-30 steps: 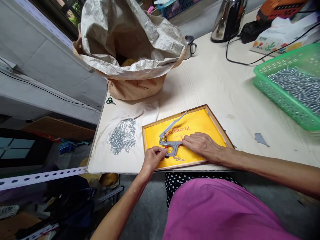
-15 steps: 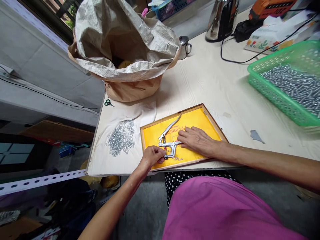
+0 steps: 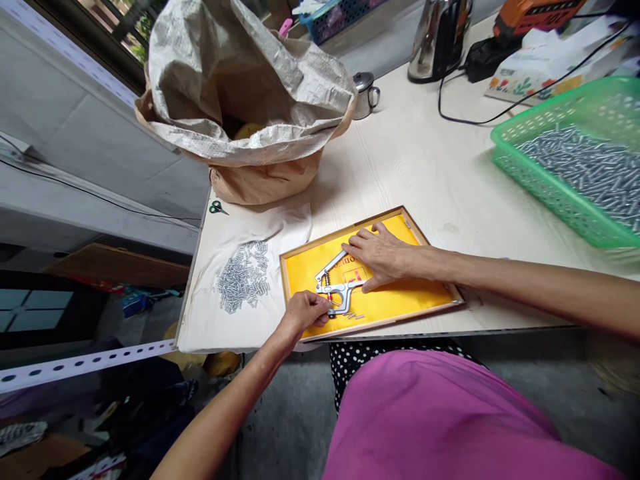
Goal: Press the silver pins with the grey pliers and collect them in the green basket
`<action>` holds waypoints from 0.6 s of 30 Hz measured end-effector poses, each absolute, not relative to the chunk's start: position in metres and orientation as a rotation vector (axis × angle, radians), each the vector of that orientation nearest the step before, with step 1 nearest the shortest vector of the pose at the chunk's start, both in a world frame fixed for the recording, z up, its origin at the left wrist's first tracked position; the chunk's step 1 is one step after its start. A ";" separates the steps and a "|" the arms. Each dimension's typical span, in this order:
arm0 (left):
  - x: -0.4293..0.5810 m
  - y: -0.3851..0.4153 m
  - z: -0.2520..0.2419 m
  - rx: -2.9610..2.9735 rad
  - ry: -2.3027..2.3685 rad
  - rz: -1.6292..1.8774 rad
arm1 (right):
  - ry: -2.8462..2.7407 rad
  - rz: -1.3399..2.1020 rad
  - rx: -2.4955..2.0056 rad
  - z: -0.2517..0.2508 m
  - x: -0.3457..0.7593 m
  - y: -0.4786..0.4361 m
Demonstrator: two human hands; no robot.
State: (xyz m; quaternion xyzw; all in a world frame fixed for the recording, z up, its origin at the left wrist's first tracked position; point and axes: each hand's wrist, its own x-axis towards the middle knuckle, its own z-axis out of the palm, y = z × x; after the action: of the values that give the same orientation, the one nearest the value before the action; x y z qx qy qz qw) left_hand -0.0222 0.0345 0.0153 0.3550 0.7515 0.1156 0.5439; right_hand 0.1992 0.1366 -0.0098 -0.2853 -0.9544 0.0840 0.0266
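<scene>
Snap pliers with silver handles lie on a yellow-lined tray with a wooden rim. My right hand spans the handles, fingers over the upper one and thumb at the end of the lower one. At the jaw end, the fingers of my left hand are pinched together; whatever they hold is too small to make out. Several small metal pins lie on the yellow lining just below the pliers. Left of the tray, a heap of small metal pieces rests on a white cloth.
A large woven sack stands at the back left, near green-handled scissors. Behind it are a metal cup and a kettle. A green basket of metal pieces sits at the right; a black cable crosses the table.
My right hand has moved up and slightly left, its fingers now over the upper handle, which was uncovered before. My left hand stays at the jaw.
</scene>
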 end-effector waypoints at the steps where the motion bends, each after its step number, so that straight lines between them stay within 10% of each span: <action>1: -0.022 0.035 0.016 0.843 1.782 0.266 | -2.948 0.255 -0.888 -0.010 0.199 0.136; 18: -0.021 0.034 0.022 0.758 1.777 0.226 | -2.908 0.247 -0.877 -0.009 0.203 0.132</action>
State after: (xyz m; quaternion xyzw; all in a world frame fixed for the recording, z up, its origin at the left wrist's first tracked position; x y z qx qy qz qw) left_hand -0.0206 0.0339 0.0224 0.3219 0.7549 0.0961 0.5632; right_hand 0.2026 0.1318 -0.0092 -0.2875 -0.9532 0.0809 0.0473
